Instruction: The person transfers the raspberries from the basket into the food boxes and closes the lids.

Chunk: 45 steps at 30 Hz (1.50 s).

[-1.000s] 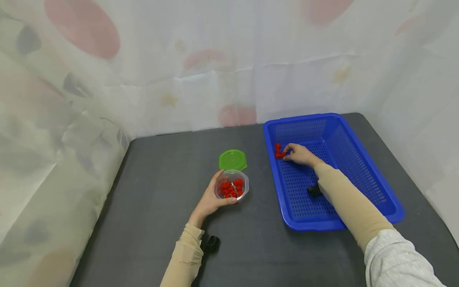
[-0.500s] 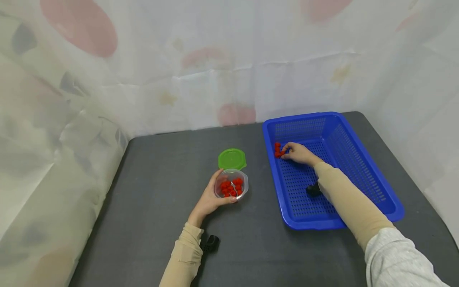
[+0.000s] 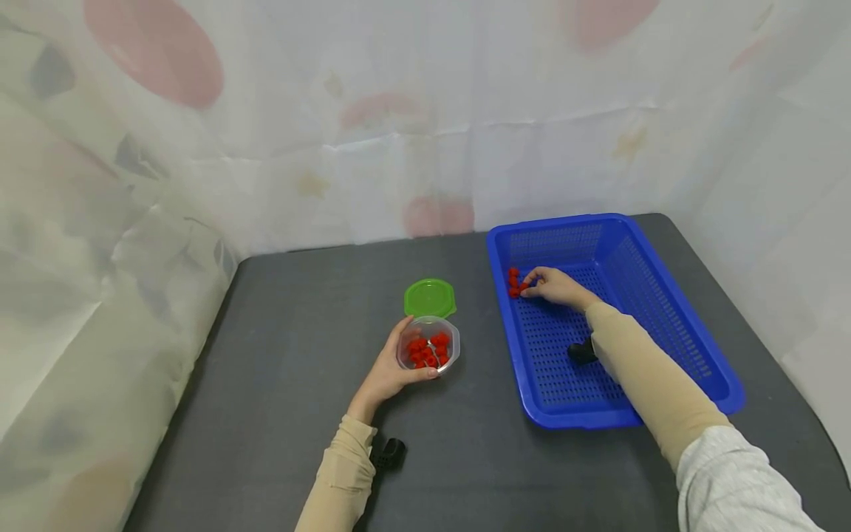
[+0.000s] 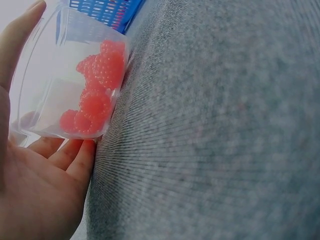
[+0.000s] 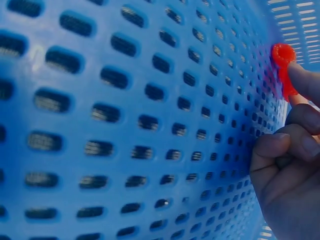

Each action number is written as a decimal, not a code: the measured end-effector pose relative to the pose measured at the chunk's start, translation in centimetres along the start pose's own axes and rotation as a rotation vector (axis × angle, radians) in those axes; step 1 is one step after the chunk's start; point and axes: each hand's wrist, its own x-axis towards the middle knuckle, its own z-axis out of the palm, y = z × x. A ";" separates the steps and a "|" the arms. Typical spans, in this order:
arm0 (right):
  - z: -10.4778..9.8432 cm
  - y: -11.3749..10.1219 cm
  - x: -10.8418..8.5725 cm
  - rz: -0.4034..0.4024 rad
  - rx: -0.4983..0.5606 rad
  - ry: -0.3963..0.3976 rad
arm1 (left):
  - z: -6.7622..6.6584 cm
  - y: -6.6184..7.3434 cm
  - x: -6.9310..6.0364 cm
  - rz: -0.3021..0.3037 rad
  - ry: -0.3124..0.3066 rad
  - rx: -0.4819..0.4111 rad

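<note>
My left hand (image 3: 384,378) grips a clear plastic container (image 4: 47,85) from its left side, thumb and fingers spread around the wall. Several red raspberries (image 4: 96,102) lie inside it. A green lid (image 3: 430,298) lies flat just behind the container. Over in the blue basket (image 3: 525,403), my right hand (image 3: 558,287) pinches a raspberry (image 3: 524,287) between thumb and fingers. The right wrist view shows the thumb against red fruit and the other fingers curled by the basket floor. Several more raspberries (image 3: 513,281) sit beside the fingertips, along the basket's left wall.
The perforated basket takes up the right side of the dark grey table (image 3: 286,355). Its raised left rim stands between the container and my right hand. A patterned white sheet (image 3: 425,133) hangs behind the table and at both sides.
</note>
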 end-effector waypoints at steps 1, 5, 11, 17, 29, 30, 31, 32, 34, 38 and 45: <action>-0.1 0.0 0.0 0.001 0.001 -0.006 | 0.0 0.0 0.0 0.001 0.000 0.000; -0.5 -0.4 -0.4 -0.001 0.013 -0.025 | 0.1 0.0 0.0 -0.001 -0.002 0.012; -1.2 -1.3 -1.2 -0.024 0.062 -0.008 | 0.2 0.0 0.1 0.010 -0.006 0.018; -1.9 -1.9 -1.8 -0.031 0.195 0.002 | 0.1 0.0 0.1 0.015 -0.015 0.019; -2.8 -5.0 -2.8 -0.135 0.255 0.033 | 0.0 -0.1 0.0 0.008 -0.001 0.012; -2.7 -5.4 -2.9 -0.143 0.251 0.031 | 0.0 -0.1 0.0 0.008 0.001 0.011; -2.7 -5.8 -2.9 -0.156 0.246 0.027 | 0.0 -0.1 0.0 0.007 0.003 0.013; -2.7 -6.2 -2.9 -0.169 0.241 0.023 | 0.0 -0.1 0.0 0.008 0.005 0.012; -2.6 -7.1 -3.1 -0.190 0.253 0.012 | 0.1 0.0 0.1 0.007 0.008 0.014; -2.5 -9.5 -4.1 -0.236 0.274 -0.038 | 0.1 -0.1 0.1 0.007 0.006 0.011; -1.9 -12.6 -5.5 -0.309 0.270 -0.084 | 0.1 -0.1 0.1 -0.004 0.005 0.011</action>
